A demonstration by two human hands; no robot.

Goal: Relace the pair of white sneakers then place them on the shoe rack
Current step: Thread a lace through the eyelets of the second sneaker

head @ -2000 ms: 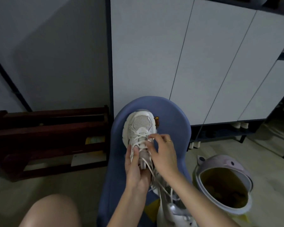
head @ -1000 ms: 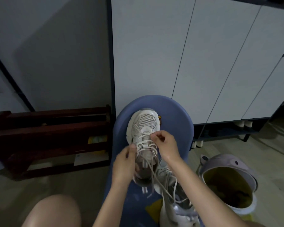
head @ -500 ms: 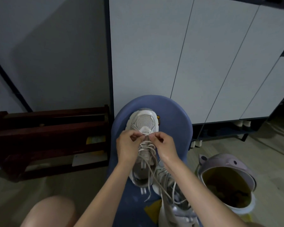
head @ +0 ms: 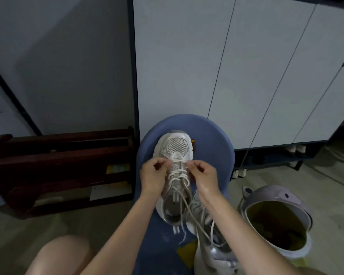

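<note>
I see a white sneaker (head: 174, 175) lying toe-away on a blue chair (head: 213, 139), its mesh toe pointing at the white cabinet (head: 226, 66). My left hand (head: 153, 178) and right hand (head: 204, 176) sit on either side of the lowest eyelets, and each grip is pinched closed on the white lace (head: 179, 161), which runs straight across between them. Loose lace ends trail back over the tongue toward me. The second sneaker (head: 213, 253) lies nearer me on the chair, partly under my right forearm, just beside the first. The dark wooden shoe rack (head: 58, 155) stands on the floor to the left. A lilac bin (head: 276, 197) stands open to the right.
</note>
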